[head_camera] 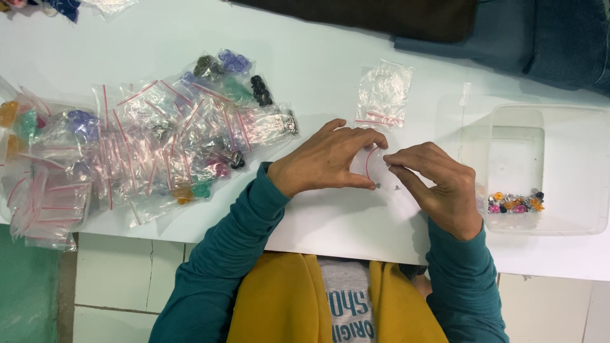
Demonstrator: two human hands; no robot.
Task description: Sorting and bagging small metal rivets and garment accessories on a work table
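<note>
My left hand (324,160) and my right hand (438,184) meet over the white table (330,57), pinching a small clear zip bag (372,164) with a red seal line between their fingertips. A tiny dark piece lies on the table just under the bag. Both arms wear teal sleeves. A second clear zip bag (383,94) lies flat just beyond my hands.
A heap of small clear zip bags (171,136) holding coloured beads spreads over the table's left half. A clear plastic tub (546,121) at the right holds several coloured beads (516,202). Dark cloth lies along the far edge. Tiled floor shows below the table's near edge.
</note>
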